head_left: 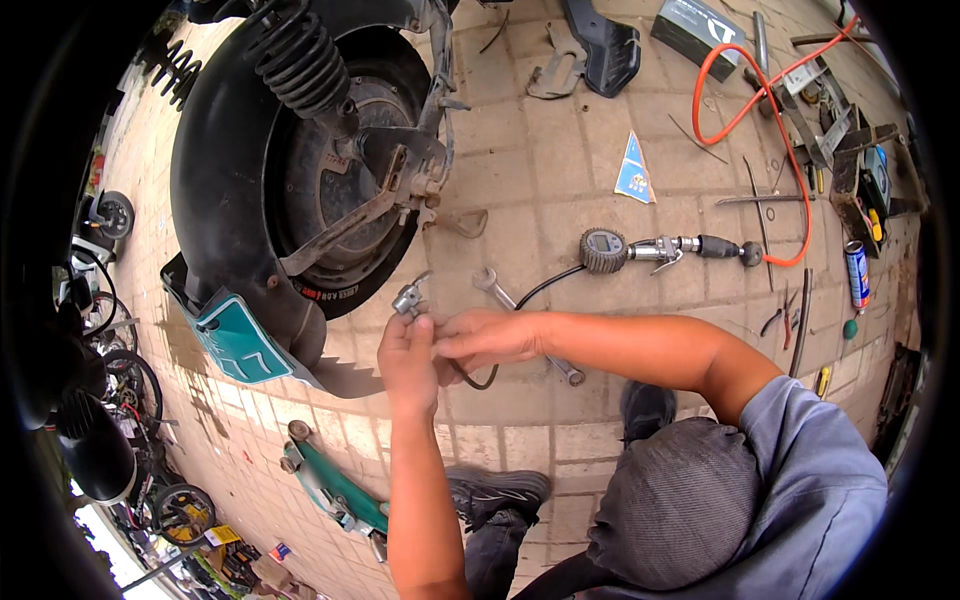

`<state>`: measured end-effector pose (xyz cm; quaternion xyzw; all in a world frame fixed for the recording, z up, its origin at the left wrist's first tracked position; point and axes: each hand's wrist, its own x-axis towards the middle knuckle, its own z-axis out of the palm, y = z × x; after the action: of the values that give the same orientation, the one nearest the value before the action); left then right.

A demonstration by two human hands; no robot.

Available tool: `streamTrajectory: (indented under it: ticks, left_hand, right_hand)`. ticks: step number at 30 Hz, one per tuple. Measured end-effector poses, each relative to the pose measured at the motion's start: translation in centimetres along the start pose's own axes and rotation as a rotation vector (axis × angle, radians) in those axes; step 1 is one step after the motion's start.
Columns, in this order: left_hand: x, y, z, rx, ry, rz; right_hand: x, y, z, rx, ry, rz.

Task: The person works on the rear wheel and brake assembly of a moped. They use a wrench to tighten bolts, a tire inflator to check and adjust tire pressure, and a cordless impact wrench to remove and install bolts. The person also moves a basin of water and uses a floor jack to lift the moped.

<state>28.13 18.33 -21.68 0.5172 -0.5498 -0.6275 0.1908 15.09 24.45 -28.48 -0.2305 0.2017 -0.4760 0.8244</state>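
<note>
Both my hands meet beside the tyre (395,262) of a scooter's wheel. In my left hand (408,365) a silver air chuck (408,299) stands up past the closed fingertips, with a small lever on it. My right hand (490,335) reaches across from the right, its fingers closed against the left hand; it seems to grip the black air hose (548,284) just below the chuck, though the exact hold is hidden. That hose loops under my right hand and runs to a tyre inflator with a round gauge (604,250) lying on the paving.
A combination wrench (487,281) lies under my right hand. An orange hose (806,200) curls at the right, near a spray can (857,275) and a toolbox (858,190). A green floor jack (335,485) sits at the lower left. Above the wheel is a coil spring (300,60).
</note>
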Motion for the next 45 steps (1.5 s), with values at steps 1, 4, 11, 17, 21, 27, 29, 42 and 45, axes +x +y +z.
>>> streamTrajectory:
  ticks: [1,4,11,17,21,27,29,42,45]
  left_hand:
    - [0.1,-0.3,-0.7,-0.002,0.006,0.03]
    - [0.4,-0.3,-1.2,0.027,-0.202,0.054]
    - [1.9,-1.5,-2.5,0.025,-0.484,-0.101]
    - [1.9,-0.2,-1.5,0.108,-0.596,-0.031]
    - [2.1,-0.4,-2.8,0.1,-0.646,-0.041]
    - [1.2,-1.3,-3.4,0.062,-0.524,-0.071]
    - [1.5,-2.1,-3.3,-0.12,-0.213,0.012]
    - [9.0,-3.8,-4.2,-0.006,0.43,0.374]
    - [6.9,-1.5,-5.6,0.138,0.558,0.532]
  right_hand:
    - [-0.3,0.3,-0.4,0.274,-0.028,-0.014]
    - [-0.6,-0.3,-3.5,0.535,-0.195,-0.011]
    - [-1.8,0.1,-4.8,0.196,-0.206,-0.014]
    - [-2.4,0.6,-5.2,0.315,-0.298,0.075]
    - [-1.5,0.5,-4.3,0.251,-0.189,0.167]
    - [-1.3,1.6,-4.7,0.427,-0.197,0.15]
    - [-1.6,1.5,-5.1,0.486,-0.161,0.127]
    - [-3.5,0.3,-4.9,0.383,0.249,-0.013]
    - [-3.9,0.4,-4.2,0.26,0.331,-0.035]
